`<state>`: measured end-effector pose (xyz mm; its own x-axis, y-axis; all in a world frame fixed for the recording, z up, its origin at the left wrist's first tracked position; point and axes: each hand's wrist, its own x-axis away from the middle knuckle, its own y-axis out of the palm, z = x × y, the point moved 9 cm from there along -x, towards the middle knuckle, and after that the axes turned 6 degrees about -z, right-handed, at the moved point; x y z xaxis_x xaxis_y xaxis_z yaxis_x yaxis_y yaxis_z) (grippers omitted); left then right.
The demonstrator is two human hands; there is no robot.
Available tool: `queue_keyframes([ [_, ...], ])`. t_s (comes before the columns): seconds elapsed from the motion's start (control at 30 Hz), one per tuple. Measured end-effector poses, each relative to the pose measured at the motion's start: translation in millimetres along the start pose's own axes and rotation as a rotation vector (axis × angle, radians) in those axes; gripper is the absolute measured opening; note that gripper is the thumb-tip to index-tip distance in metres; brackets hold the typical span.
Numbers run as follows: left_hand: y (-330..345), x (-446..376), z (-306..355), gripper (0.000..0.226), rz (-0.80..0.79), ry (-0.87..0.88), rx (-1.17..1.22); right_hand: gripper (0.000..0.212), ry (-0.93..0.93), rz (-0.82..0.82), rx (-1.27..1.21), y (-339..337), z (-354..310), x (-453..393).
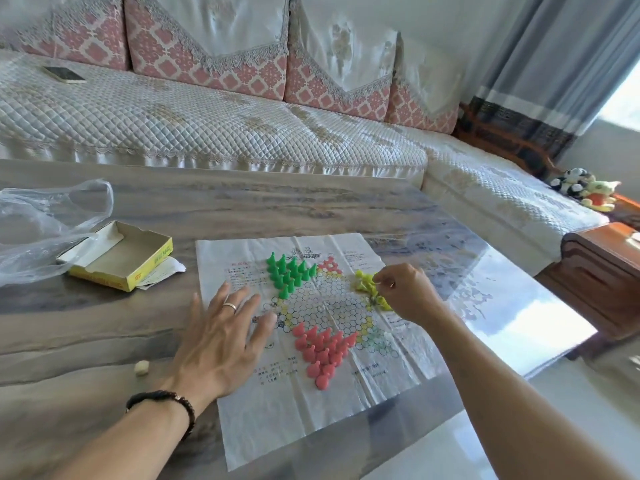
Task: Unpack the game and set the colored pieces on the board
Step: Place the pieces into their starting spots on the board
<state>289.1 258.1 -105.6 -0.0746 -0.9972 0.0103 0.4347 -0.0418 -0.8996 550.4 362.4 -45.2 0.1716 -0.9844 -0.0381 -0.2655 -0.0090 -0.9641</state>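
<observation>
Two sets placed; yellow pieces (369,289) sit right of frame centre, under right hand (408,292), fingers pinched there, one apparently held. Left hand (221,337) flat, fingers spread on board (311,410).

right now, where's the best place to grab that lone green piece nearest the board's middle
Probably pinch the green piece by its narrow upper stem, coming from above. It stands upright on a wider base at the tip of its group, with open board on its near side.

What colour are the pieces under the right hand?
Yellow pieces, at the right hand; head view.
</observation>
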Motion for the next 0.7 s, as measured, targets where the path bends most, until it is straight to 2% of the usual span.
queue_keyframes([
  [0.1,11,1,-4,0.103,0.009,-0.019,-0.013,0.023,-0.015,0.007,0.037,5,-1,-4],
  [0.27,16,2,-7,0.093,0.043,-0.011,-0.074,0.033,-0.078,-0.014,0.147,21,-15,-19],
  [0.5,15,2,-8,0.093,0.055,-0.022,-0.094,0.024,-0.052,-0.021,0.262,27,-15,-27],
  [0.7,14,3,-8,0.086,0.057,-0.023,-0.100,0.019,-0.104,0.077,0.054,-3,-19,-41],
])
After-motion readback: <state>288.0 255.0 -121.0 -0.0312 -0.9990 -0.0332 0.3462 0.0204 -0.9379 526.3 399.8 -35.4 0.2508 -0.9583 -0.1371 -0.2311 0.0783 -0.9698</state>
